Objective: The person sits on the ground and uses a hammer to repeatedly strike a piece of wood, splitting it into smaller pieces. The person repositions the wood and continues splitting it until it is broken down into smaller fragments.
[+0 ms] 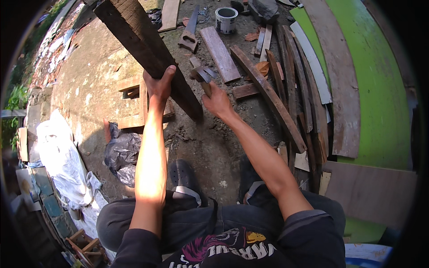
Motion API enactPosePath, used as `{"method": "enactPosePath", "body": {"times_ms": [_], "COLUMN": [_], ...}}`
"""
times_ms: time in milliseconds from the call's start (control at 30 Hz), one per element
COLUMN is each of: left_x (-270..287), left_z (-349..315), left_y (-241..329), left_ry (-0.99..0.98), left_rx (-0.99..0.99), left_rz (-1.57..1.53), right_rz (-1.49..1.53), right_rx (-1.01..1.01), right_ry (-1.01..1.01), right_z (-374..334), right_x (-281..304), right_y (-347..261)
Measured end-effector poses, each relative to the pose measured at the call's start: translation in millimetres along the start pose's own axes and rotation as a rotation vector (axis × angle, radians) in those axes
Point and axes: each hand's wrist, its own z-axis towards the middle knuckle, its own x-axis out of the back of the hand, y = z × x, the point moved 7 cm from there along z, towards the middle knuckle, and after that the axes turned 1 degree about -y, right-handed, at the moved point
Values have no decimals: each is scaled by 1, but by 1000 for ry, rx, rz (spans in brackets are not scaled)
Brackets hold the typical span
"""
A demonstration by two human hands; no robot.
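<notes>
A thick dark wooden beam [143, 42] slants in front of me, its lower end near the ground and its upper end toward the far left. My left hand [158, 85] grips the beam's left side partway along, with the thumb on top. In my right hand [217, 102] is a claw hammer [203, 74], held by its wooden handle close to the head. The metal head lies just right of the beam; a small gap seems to show between them. Most of the handle is hidden behind my fist.
A handsaw [190, 32], a flat plank [220, 53] and a paint can [226, 20] lie beyond. Long timber strips [272, 100] and a green panel [380, 89] fill the right. On the left are a wooden frame [130, 121], a black plastic bag [123, 152] and white sheeting [62, 156].
</notes>
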Motion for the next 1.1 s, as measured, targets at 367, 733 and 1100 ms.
{"method": "enactPosePath", "body": {"times_ms": [367,733,1100], "left_x": [17,117,77], "left_z": [-15,-48,-66], "left_y": [-4,-74,-30], "left_ry": [58,136,-38], "left_rx": [65,233,286], "left_rz": [-3,-116,-268], "right_rz": [-22,-60,-120], "right_rx": [-175,-130,35], "right_ry": [-103,-285,-406], "right_z": [-7,-5,16], "right_x": [0,-36,-42], "right_y": [12,46,48]}}
